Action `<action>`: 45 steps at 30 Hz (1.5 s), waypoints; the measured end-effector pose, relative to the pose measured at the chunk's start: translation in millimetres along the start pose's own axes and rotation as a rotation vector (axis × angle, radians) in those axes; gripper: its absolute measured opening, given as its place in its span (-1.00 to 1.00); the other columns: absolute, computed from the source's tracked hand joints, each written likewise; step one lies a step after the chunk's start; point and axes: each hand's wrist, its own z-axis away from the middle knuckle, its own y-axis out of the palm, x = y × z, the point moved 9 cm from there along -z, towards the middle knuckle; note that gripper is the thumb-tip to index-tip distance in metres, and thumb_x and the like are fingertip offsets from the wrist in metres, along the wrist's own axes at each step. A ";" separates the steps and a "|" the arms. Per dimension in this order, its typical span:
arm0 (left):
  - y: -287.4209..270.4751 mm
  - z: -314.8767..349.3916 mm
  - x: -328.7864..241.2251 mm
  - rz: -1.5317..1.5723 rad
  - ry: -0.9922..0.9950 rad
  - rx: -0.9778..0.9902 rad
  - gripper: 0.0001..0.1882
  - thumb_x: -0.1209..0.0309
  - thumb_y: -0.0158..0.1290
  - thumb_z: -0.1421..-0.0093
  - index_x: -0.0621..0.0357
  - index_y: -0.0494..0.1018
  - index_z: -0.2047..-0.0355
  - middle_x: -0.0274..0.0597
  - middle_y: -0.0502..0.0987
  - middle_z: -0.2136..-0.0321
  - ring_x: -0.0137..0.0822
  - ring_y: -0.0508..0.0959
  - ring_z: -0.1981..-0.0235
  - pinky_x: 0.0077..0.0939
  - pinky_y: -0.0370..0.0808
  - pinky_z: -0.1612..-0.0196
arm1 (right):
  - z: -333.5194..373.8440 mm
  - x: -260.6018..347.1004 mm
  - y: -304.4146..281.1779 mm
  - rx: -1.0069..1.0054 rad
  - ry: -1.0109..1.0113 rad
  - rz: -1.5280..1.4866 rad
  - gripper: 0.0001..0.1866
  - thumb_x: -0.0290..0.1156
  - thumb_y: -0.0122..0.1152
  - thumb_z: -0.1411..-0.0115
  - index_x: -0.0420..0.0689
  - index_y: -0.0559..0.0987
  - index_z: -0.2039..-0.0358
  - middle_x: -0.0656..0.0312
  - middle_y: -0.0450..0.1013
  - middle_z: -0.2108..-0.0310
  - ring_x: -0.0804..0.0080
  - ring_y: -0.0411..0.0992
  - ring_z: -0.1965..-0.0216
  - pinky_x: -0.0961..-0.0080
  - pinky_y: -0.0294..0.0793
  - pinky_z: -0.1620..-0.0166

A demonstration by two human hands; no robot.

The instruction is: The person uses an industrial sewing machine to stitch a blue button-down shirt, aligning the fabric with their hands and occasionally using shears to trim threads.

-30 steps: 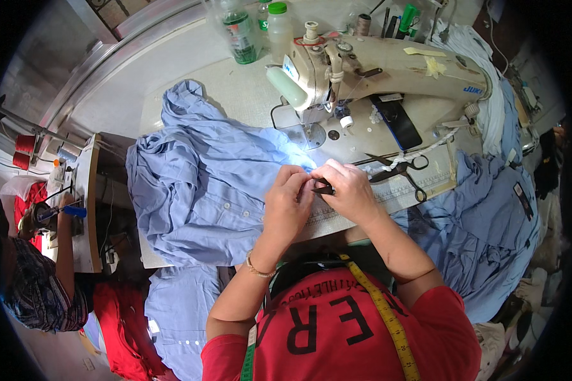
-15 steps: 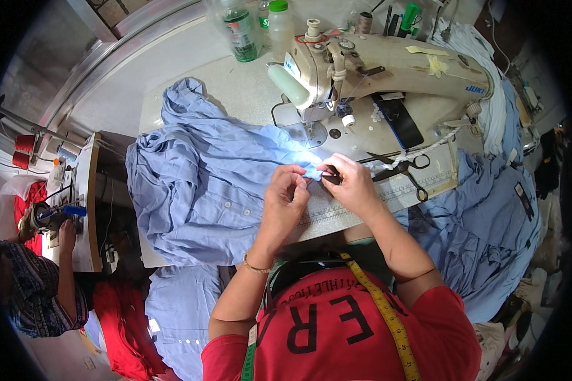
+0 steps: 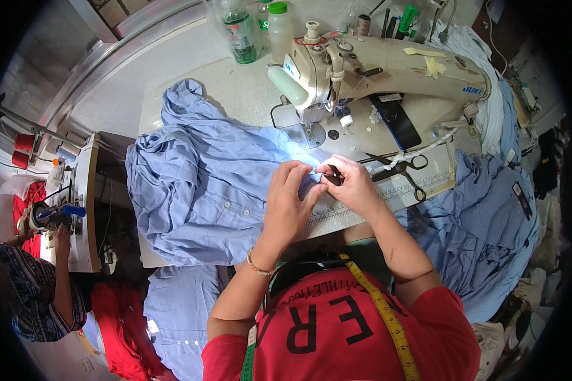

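A light blue button shirt (image 3: 200, 168) lies bunched across the sewing table (image 3: 232, 79), one edge reaching toward the lit needle area. My left hand (image 3: 290, 200) pinches that edge between thumb and fingers. Right beside it, my right hand (image 3: 357, 189) grips a small dark tool (image 3: 332, 177), its exact kind mostly hidden by the fingers. The tool is close against the cloth at my left fingertips. Just behind both hands stands the white sewing machine (image 3: 394, 60), its needle area above a round metal plate (image 3: 314, 134).
Dark scissors (image 3: 401, 167) lie right of my hands, near a black phone (image 3: 397, 120) and loose buttons (image 3: 375, 114). Bottles (image 3: 281, 32) stand at the back. More blue garments (image 3: 470, 222) hang at the right. At far left a co-worker (image 3: 41, 289) uses another machine.
My left hand has shifted slightly, its thumb and fingers now spread more along the cloth edge. My right hand stays almost in place with the dark tool. The co-worker's hand moved slightly.
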 end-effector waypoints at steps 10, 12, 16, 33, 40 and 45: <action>-0.1 4.6 9.8 0.115 0.003 -0.056 -0.87 0.65 0.10 -0.11 0.32 0.49 0.29 -0.06 0.52 0.22 -0.19 0.56 0.37 -0.49 0.49 0.32 | 1.7 -6.5 1.2 -0.033 0.041 0.041 -0.84 -0.54 0.27 0.01 -0.21 0.53 0.37 0.09 0.49 0.40 0.16 0.52 0.37 0.38 0.49 0.33; -0.7 5.5 6.2 0.096 0.028 -0.050 -0.86 0.65 0.09 -0.10 0.32 0.48 0.30 -0.02 0.52 0.19 -0.15 0.57 0.36 -0.46 0.50 0.31 | 0.9 -6.7 -0.5 -0.047 0.048 0.037 -0.85 -0.54 0.27 0.01 -0.21 0.53 0.38 0.09 0.49 0.40 0.15 0.52 0.37 0.38 0.49 0.32; 2.8 8.4 3.1 0.027 0.054 -0.019 -0.87 0.66 0.07 -0.09 0.33 0.44 0.32 0.03 0.48 0.13 -0.17 0.56 0.29 -0.45 0.50 0.27 | 0.3 -10.4 1.4 -0.029 0.085 0.038 -0.86 -0.53 0.27 0.00 -0.22 0.53 0.39 0.08 0.50 0.40 0.15 0.53 0.37 0.38 0.49 0.31; 22.3 24.5 57.3 0.778 -0.479 0.107 -0.96 0.60 0.04 -0.17 0.25 0.48 0.41 -0.38 0.39 0.17 -0.59 0.37 0.28 -0.71 0.31 0.20 | 2.4 -23.3 15.1 0.071 0.176 0.091 -0.78 -0.41 0.25 -0.04 -0.14 0.53 0.27 0.11 0.50 0.32 0.12 0.52 0.29 0.31 0.47 0.25; 21.7 28.1 56.9 0.733 -0.454 0.054 -0.94 0.58 0.03 -0.22 0.27 0.49 0.39 -0.35 0.41 0.16 -0.60 0.40 0.27 -0.72 0.35 0.17 | 15.6 -15.5 -10.4 -0.052 0.101 -0.300 -0.68 -0.42 0.12 -0.17 -0.22 0.42 0.07 0.04 0.45 0.22 0.27 0.46 0.19 0.39 0.43 0.07; 19.8 27.1 44.7 0.657 -0.403 0.063 -0.97 0.64 0.01 -0.19 0.31 0.45 0.37 -0.28 0.37 0.14 -0.59 0.42 0.29 -0.73 0.40 0.26 | 31.1 3.3 2.4 0.172 0.089 -0.059 -0.78 -0.42 0.12 -0.21 -0.27 0.45 0.18 0.02 0.43 0.28 0.09 0.45 0.16 0.31 0.42 0.08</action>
